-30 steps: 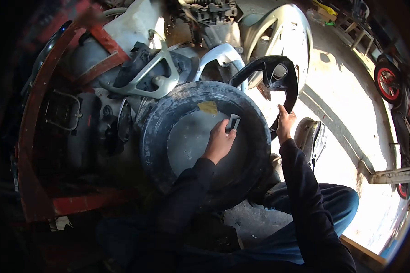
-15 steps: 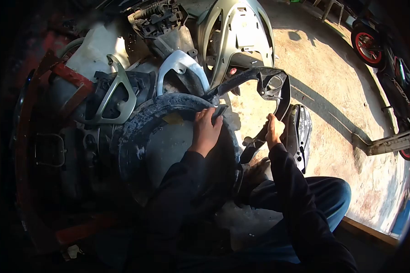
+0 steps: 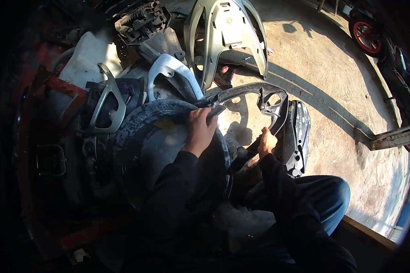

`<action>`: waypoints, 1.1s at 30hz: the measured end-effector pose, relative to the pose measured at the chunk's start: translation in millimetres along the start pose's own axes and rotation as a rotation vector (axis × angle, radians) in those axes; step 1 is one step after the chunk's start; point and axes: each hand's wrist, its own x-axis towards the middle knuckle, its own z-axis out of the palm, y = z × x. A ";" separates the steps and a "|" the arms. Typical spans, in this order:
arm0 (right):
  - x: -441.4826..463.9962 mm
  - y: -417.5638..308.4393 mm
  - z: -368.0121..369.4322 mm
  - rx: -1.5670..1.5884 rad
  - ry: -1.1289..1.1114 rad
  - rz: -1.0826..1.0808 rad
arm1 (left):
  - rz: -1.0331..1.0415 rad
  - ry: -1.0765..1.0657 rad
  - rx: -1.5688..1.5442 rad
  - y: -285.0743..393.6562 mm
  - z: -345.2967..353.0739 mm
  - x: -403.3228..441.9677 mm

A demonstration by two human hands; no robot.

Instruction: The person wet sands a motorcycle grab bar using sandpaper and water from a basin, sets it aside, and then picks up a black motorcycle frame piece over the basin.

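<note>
My left hand (image 3: 202,131) is over the right rim of a large round black basin (image 3: 136,119) with cloudy water in it. Between its thumb and fingers sticks out a small dark grey flat piece (image 3: 217,110), whose kind I cannot make out. A curved black plastic motorcycle panel (image 3: 246,88) arches from the basin's rim to the right. My right hand (image 3: 267,144) is closed around the panel's lower right side. Part of the panel's lower end is in shadow near my knee.
Around the basin lie a white curved trim piece (image 3: 165,63), a silver grab rail (image 3: 114,104) and a large pale fairing (image 3: 232,29). A black slotted part (image 3: 297,136) is right of my right hand. A motorcycle wheel (image 3: 367,37) stands far right.
Both hands and the black panel have shifted slightly left and down in view, and the panel's arch looks more tilted. Each hand keeps its hold.
</note>
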 end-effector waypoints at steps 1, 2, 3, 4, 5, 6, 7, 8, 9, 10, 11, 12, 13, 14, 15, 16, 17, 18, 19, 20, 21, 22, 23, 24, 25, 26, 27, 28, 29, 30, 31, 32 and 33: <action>1.8 3.4 -3.5 -0.016 0.035 -0.010 | 0.019 0.030 -0.016 -0.5 0.5 0.4; 4.3 5.4 -6.6 -0.014 0.037 -0.010 | 0.038 0.061 -0.034 -0.5 1.1 0.4; 0.4 2.7 -8.9 -0.033 0.060 -0.001 | 0.045 0.054 -0.028 0.5 0.3 -0.6; -3.4 0.1 -9.7 -0.051 0.081 0.007 | 0.048 0.053 -0.027 1.5 0.1 -1.3; -7.3 -2.2 -12.2 -0.074 0.081 0.005 | 0.057 0.043 -0.031 1.8 -0.3 -2.3; -1.7 3.1 -12.6 -0.075 0.081 0.009 | 0.061 0.030 -0.033 1.5 -0.8 -4.2; 8.3 9.4 -13.0 -0.079 0.051 0.000 | 0.058 0.029 -0.032 3.0 -2.9 -4.7; 17.1 17.1 -14.6 -0.086 0.022 -0.009 | 0.032 0.024 -0.034 4.6 -5.0 -6.3; 13.8 16.2 -15.6 -0.089 0.022 -0.007 | 0.007 0.018 -0.038 4.2 -5.2 -8.1; 11.2 13.8 -15.5 -0.151 0.044 -0.011 | 0.007 0.019 -0.039 2.9 -4.5 -9.2; 8.4 11.7 -16.6 -0.213 0.066 -0.016 | -0.045 0.054 -0.095 2.0 -4.2 -12.0; 15.3 16.2 -16.7 -0.214 0.067 -0.018 | -0.096 0.090 -0.152 -1.7 -2.3 -14.4; 25.2 24.6 -17.4 -0.279 0.078 -0.021 | -0.086 0.122 -0.178 -5.4 -0.6 -16.6; 33.9 33.8 -18.8 -0.345 0.087 -0.024 | -0.088 0.122 -0.179 -9.1 0.9 -20.5; 31.4 35.3 -23.5 -0.358 0.026 -0.027 | -0.186 0.071 -0.283 -10.9 0.1 -24.1; 31.7 39.2 -25.7 -0.360 0.022 -0.027 | -0.282 0.021 -0.385 -13.3 -1.5 -27.7; 31.8 40.0 -26.4 -0.488 0.055 -0.112 | -0.283 0.027 -0.381 -15.5 -2.5 -29.8; 28.7 39.9 -24.6 -0.615 0.089 -0.197 | -0.364 -0.024 -0.489 -17.4 -2.9 -32.2; 25.8 39.8 -25.3 -0.594 0.113 -0.177 | -0.448 -0.077 -0.597 -18.7 -3.2 -36.4; 23.3 39.1 -25.6 -0.595 0.111 -0.176 | -0.450 -0.077 -0.596 -19.7 -3.5 -40.4; 23.9 37.0 -26.8 -0.648 0.098 -0.183 | -0.428 -0.064 -0.533 -20.2 -3.3 -43.4; 24.2 35.0 -27.6 -0.701 0.085 -0.192 | -0.405 -0.052 -0.471 -18.8 -4.4 -44.8; 22.7 34.6 -29.4 -0.691 0.083 -0.181 | -0.422 -0.038 -0.544 -23.3 -1.0 -46.8; 20.3 33.8 -31.1 -0.691 0.084 -0.186 | -0.420 -0.035 -0.548 -20.5 -3.2 -47.0; 16.4 33.6 -32.9 -0.702 0.084 -0.214 | -0.485 -0.045 -0.613 -18.2 -6.9 -48.2; 13.7 34.4 -34.2 -0.715 0.084 -0.238 | -0.553 -0.059 -0.675 -16.2 -9.6 -49.8; 18.7 38.9 -34.4 -0.716 0.083 -0.240 | -0.554 -0.057 -0.676 -17.8 -9.7 -52.0; 27.6 45.2 -34.1 -0.764 0.087 -0.278 | -0.531 -0.048 -0.643 -21.4 -8.6 -54.1; 36.0 51.9 -35.5 -0.813 0.091 -0.316 | -0.509 -0.040 -0.611 -24.8 -7.4 -56.9; 25.3 47.6 -31.7 -0.814 0.094 -0.318 | -0.508 -0.040 -0.614 -26.9 -6.8 -59.1; 3.8 38.8 -24.0 -0.836 0.196 -0.449 | -0.528 -0.033 -0.604 -28.3 -6.8 -61.3; -11.5 29.0 -18.5 -0.854 0.299 -0.581 | -0.546 -0.026 -0.594 -30.4 -6.1 -63.1; -15.3 19.7 -15.6 -0.922 0.182 -0.681 | -0.542 -0.026 -0.598 -34.4 -4.2 -64.1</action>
